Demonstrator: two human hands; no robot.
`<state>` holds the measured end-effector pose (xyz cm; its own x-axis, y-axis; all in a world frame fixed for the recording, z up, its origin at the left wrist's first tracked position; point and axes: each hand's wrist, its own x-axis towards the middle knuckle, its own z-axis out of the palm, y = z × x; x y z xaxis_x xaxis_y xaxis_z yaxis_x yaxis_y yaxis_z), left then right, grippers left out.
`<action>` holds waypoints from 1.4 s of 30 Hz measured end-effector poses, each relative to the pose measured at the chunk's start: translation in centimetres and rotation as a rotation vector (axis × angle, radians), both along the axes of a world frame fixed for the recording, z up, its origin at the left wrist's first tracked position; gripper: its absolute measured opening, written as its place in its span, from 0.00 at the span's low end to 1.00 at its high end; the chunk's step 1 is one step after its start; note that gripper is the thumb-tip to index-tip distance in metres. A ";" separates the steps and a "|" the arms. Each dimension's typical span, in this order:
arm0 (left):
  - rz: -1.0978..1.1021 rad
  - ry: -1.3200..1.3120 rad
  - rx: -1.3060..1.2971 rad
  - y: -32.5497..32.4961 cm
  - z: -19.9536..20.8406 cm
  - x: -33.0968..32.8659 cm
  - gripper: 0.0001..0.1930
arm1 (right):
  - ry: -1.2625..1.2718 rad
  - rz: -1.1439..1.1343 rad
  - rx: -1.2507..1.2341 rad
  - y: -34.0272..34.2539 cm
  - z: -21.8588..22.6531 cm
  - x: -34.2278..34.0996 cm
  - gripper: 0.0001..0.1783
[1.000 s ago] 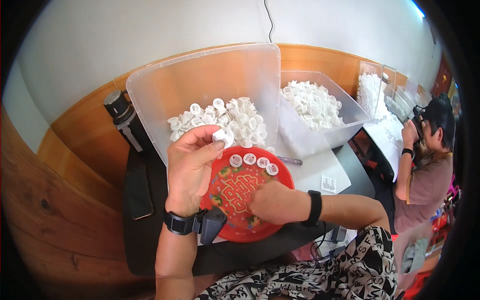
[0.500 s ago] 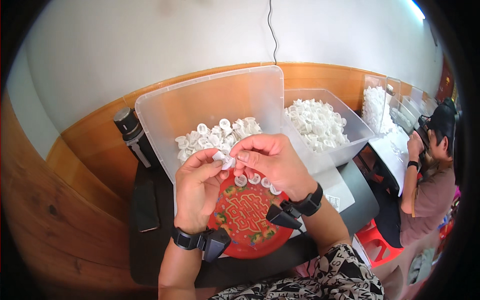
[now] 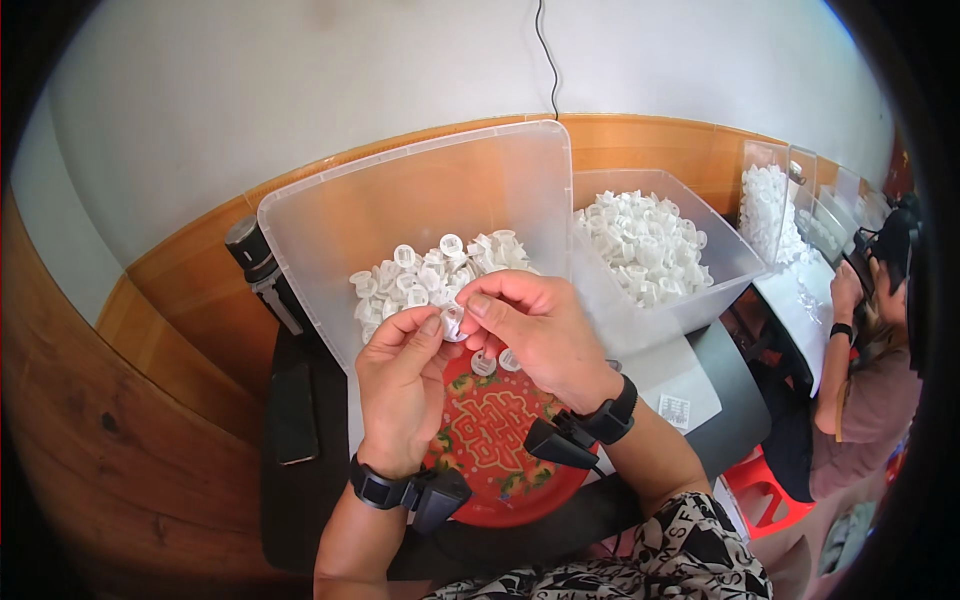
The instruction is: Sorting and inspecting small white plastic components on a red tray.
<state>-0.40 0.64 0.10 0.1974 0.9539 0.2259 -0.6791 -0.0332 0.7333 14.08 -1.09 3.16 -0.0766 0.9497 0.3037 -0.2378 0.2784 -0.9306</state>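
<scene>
The held plastic piece (image 3: pixel 453 322) is white, as are the heaped pieces (image 3: pixel 410 284) in the milky, see-through boxes (image 3: pixel 415 175). The plate (image 3: pixel 495 512) is bright red, patterned with gold characters (image 3: pixel 490 430) and orange-and-green fruit (image 3: pixel 463 383). Table (image 3: pixel 300 530), phone (image 3: pixel 294 415) and wristbands (image 3: pixel 380 487) are black; the flask (image 3: pixel 262 262) is black and silver-grey. The wearer's clothing (image 3: pixel 700 545) carries a black-and-white lettered print. Brown wood (image 3: pixel 90 470) shows dark knots (image 3: pixel 109 423). The wall (image 3: pixel 330 60) is pale grey over orange-brown panelling (image 3: pixel 195 280), the stool (image 3: pixel 740 478) red, the co-worker's shirt (image 3: pixel 875 440) dusty mauve.
</scene>
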 end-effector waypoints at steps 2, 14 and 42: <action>0.054 0.014 0.002 0.2 -0.3 -0.1 0.10 | 0.017 0.012 0.001 0.2 -0.3 0.0 0.08; -0.140 0.085 -0.029 -0.2 0.3 0.3 0.16 | -0.063 -0.158 0.162 -0.1 -0.1 0.2 0.07; -0.136 0.019 -0.024 -0.2 0.8 0.0 0.10 | -0.120 -0.281 0.340 0.1 -1.3 -0.5 0.08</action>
<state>-0.42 0.47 0.93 0.3296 0.9230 0.1985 -0.6624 0.0763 0.7453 13.57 -0.97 1.81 0.1157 0.7864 0.6067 -0.0057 0.6114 -0.7913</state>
